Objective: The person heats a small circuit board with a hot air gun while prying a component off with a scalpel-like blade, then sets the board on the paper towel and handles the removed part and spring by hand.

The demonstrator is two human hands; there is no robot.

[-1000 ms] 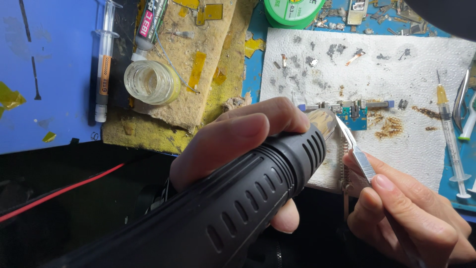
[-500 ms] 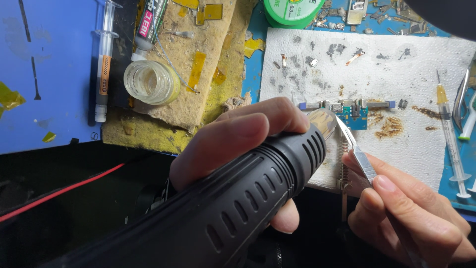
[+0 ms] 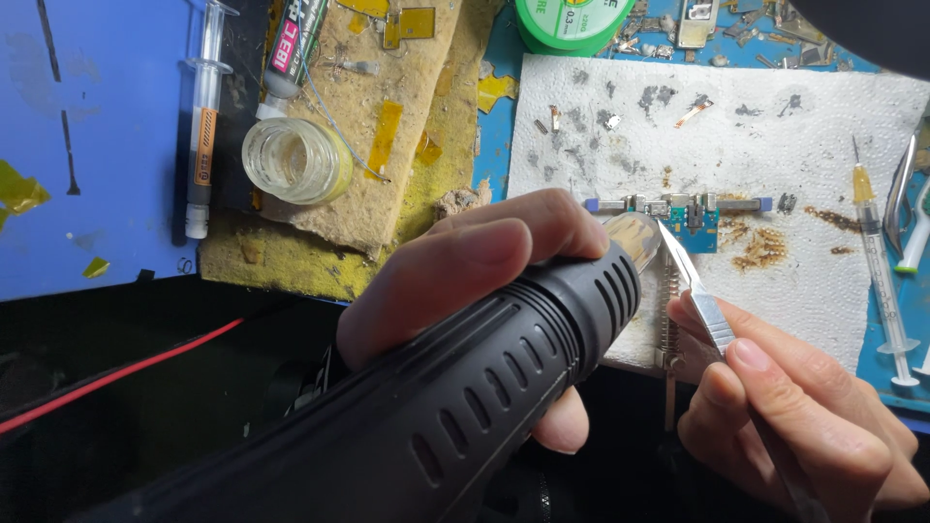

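Observation:
My left hand (image 3: 465, 281) grips a big black hot-air gun (image 3: 455, 397), its metal nozzle (image 3: 635, 237) aimed at a small blue circuit board (image 3: 693, 215) clamped on a white paper towel (image 3: 717, 145). My right hand (image 3: 794, 407) holds metal tweezers (image 3: 702, 295) whose tips reach the board beside the nozzle. The board sits in a thin metal holder (image 3: 678, 205) with blue ends.
A small glass jar (image 3: 295, 160) and yellow tape scraps lie on a worn sponge pad (image 3: 387, 126). Syringes lie at the left (image 3: 201, 126) and right (image 3: 877, 261). A green solder spool (image 3: 572, 21) sits at the top. A red wire (image 3: 116, 373) crosses the dark lower left.

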